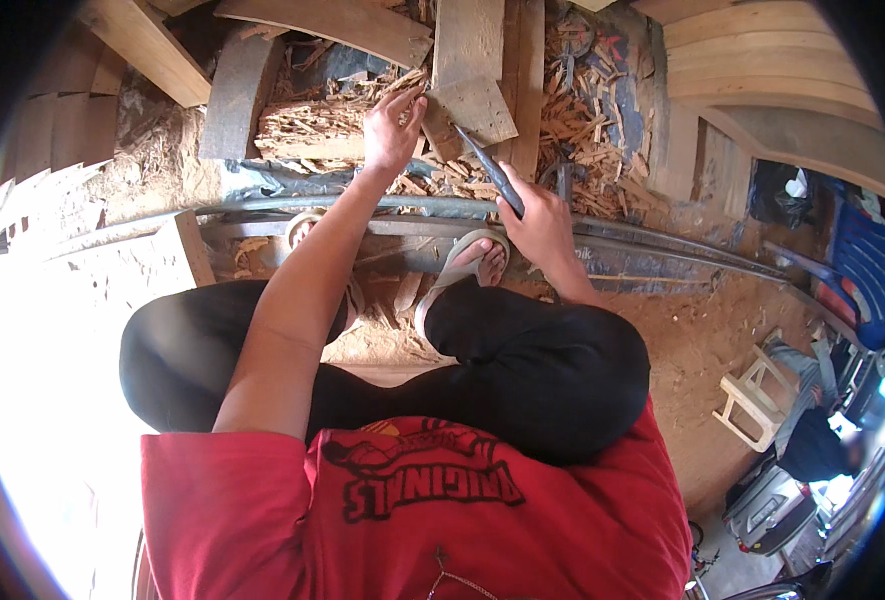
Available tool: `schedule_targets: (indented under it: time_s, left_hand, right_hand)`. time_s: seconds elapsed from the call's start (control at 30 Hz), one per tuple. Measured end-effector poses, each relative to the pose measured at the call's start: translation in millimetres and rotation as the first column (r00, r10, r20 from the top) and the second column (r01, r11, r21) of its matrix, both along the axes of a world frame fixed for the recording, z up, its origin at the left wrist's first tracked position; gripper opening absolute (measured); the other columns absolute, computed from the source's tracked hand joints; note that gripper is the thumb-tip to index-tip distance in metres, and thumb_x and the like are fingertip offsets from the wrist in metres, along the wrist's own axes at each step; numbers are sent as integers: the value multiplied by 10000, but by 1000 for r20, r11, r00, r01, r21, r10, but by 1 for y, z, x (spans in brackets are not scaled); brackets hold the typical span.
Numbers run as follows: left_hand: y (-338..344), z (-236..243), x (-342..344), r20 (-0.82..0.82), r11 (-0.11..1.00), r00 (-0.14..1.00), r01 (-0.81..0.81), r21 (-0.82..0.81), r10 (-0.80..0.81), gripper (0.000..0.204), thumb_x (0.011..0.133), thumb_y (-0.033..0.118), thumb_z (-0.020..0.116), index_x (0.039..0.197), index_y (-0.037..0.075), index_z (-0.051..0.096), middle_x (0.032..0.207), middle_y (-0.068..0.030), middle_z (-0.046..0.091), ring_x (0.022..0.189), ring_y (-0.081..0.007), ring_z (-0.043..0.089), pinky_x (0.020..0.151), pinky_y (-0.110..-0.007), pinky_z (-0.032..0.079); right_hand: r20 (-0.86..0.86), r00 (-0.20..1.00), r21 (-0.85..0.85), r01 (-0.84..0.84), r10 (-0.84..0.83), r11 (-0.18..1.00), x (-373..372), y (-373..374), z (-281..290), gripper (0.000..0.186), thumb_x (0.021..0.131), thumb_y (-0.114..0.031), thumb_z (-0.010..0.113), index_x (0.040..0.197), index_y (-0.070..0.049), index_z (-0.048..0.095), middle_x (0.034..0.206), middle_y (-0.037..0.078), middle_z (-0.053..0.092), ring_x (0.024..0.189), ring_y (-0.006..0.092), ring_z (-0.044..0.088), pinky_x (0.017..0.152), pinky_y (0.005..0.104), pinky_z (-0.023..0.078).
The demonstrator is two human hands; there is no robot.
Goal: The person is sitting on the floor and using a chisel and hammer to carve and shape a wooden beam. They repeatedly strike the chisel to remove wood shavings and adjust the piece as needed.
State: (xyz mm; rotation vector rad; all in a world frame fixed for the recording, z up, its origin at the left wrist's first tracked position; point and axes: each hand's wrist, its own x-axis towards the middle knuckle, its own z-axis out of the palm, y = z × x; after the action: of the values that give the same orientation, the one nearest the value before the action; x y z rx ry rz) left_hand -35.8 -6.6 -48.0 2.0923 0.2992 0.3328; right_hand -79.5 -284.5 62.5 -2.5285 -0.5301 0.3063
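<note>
My left hand [392, 130] has its fingers curled at the left edge of a short, rough wooden board [477, 105], gripping it over a longer upright plank [467, 40]. My right hand [532, 225] is closed round a long, dark, pointed tool [492, 170], whose tip rests at or just over the short board; whether it touches is hard to tell. Wood splinters [307, 130] lie thickly left of my left hand, and more broken chips [592, 120] lie right of the planks.
Metal rails [642, 238] cross beyond my sandalled feet [472, 265]. Loose planks [317, 25] surround the work area, with stacked boards [752, 50] at upper right. At right are a blue plastic chair [857, 270], a wooden stool [752, 395] and another person [807, 440].
</note>
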Motion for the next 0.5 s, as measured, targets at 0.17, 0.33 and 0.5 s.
schedule_targets:
  time_s: [0.17, 0.33, 0.5]
  left_hand:
    - [1, 3, 1, -61, 1000, 998, -1, 24, 2, 353, 1100, 353, 703, 1318, 96, 811, 1241, -171, 794, 1148, -364, 772, 1008, -438, 600]
    - [1, 4, 2, -25, 999, 1000, 7, 44, -6, 336, 1095, 335, 698, 1301, 98, 816, 1180, -180, 789, 1101, -376, 772, 969, -451, 598]
    - [-3, 6, 1, -3, 999, 1000, -13, 47, 14, 322, 1085, 308, 706, 1286, 83, 818, 1173, -181, 786, 1098, -382, 767, 982, -454, 588]
  right_hand:
    - [1, 1000, 78, 12, -12, 997, -1, 8, -12, 557, 958, -152, 745, 1511, -117, 684, 1011, 246, 781, 910, 449, 765, 809, 510, 602]
    - [-25, 999, 143, 37, -34, 989, -5, 8, -38, 582, 991, -221, 743, 1552, -99, 647, 970, 202, 789, 754, 376, 770, 729, 466, 605]
    - [-705, 705, 402, 490, -80, 773, -12, 4, -72, 564, 1063, -205, 741, 1576, -11, 609, 843, 18, 724, 611, 72, 597, 554, 261, 477]
